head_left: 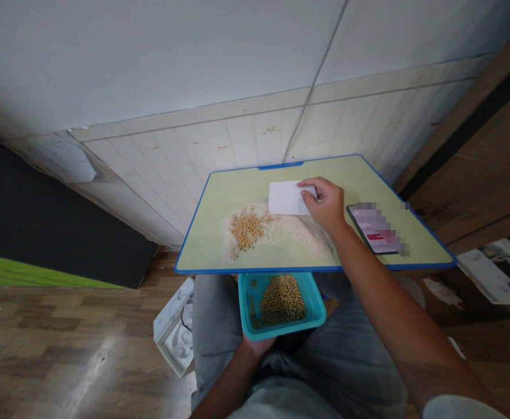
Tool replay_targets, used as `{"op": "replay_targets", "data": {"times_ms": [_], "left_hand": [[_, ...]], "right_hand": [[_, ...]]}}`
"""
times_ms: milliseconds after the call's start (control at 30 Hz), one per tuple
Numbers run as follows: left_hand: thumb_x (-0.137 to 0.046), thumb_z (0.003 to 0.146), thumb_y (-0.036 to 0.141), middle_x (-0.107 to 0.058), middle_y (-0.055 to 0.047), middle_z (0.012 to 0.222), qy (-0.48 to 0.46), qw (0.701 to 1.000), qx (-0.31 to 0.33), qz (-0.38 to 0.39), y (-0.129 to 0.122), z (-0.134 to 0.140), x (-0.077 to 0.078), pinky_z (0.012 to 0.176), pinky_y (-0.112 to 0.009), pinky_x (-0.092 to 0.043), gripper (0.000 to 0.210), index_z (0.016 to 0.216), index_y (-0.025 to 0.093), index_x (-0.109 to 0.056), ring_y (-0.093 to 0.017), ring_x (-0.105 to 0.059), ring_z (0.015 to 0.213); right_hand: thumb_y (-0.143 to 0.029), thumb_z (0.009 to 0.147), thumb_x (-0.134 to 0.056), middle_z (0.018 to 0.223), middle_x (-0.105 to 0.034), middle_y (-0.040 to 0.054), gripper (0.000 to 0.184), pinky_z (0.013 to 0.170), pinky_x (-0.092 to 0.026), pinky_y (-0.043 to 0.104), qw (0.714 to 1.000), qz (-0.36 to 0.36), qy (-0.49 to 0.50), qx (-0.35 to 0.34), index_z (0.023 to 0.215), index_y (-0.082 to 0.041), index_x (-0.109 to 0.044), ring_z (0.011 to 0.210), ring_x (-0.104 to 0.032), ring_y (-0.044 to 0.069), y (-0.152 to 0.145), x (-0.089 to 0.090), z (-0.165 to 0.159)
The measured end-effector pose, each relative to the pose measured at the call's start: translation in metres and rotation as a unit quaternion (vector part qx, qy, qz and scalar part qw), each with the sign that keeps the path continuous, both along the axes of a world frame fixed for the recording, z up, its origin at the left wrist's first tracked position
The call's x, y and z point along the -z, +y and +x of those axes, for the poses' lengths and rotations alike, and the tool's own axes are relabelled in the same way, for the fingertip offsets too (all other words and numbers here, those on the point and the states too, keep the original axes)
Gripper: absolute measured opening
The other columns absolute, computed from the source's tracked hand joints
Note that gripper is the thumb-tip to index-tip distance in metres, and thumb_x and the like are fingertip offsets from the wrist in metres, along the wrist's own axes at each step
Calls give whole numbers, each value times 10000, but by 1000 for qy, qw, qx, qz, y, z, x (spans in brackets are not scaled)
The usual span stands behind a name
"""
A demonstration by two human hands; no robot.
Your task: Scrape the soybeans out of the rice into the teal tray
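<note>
Between the thumb and fingers of my right hand [327, 203] is a white card [286, 198], held over the table among spilled rice grains. A patch of yellow soybeans [247, 230] lies mixed into the rice at the left, while more rice [310, 234] spreads below the card. My left hand [259, 344] supports a teal plastic tray [318, 311] from underneath, just below the table's front edge. Most of that hand's fingers are hidden under the tray. Inside the tray sits a heap of soybeans [283, 297].
The small table [220, 189] has a pale green top with a blue rim. A phone [375, 230] lies at its right, screen lit. Behind stands a white panelled wall [237, 137] with a cable. An open white box [176, 331] rests on the wooden floor, left of my legs.
</note>
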State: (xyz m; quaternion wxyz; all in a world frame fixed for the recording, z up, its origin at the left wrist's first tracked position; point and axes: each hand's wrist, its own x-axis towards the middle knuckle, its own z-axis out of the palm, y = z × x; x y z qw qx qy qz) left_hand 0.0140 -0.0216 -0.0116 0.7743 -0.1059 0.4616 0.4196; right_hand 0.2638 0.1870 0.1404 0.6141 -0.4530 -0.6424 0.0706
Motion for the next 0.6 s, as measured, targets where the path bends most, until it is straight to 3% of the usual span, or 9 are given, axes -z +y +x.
{"op": "replay_targets", "data": {"times_ms": [133, 367, 533, 600], "left_hand": [[-251, 1146, 472, -840, -14, 1443, -8, 1000, -14, 5, -1, 0, 2, 1460, -531, -214, 635, 1078, 277, -851, -277, -490, 1676], [-256, 1144, 437, -871, -22, 1368, 2, 1000, -14, 11, -4, 1, -6, 1449, -481, -244, 646, 1005, 282, -867, -256, -423, 1715], [-253, 1139, 419, -873, -40, 1360, -3, 1000, -17, 7, -4, -1, -1, 1444, -474, -255, 632, 1028, 264, -856, -266, -423, 1715], [-257, 1125, 389, -875, -37, 1352, 18, 999, 19, 25, -4, -1, 2, 1435, -468, -281, 615, 1008, 277, -851, -254, -408, 1724]], "right_hand": [[-169, 842, -652, 902, -831, 54, 206, 739, -580, 371, 1000, 27, -7, 13, 923, -226, -834, 777, -724, 231, -2, -3, 0], [-139, 831, -664, 897, -835, 50, 209, 827, -627, 414, 999, 29, -41, 12, 897, -254, -825, 824, -757, 257, -4, -5, 1], [-141, 827, -653, 882, -836, 47, 215, 754, -605, 385, 999, 26, -42, 4, 879, -254, -829, 794, -749, 244, -5, -5, -1], [-149, 832, -647, 864, -831, 45, 211, 710, -584, 368, 999, 25, -31, -1, 872, -247, -829, 762, -734, 232, -4, -5, -1]]}}
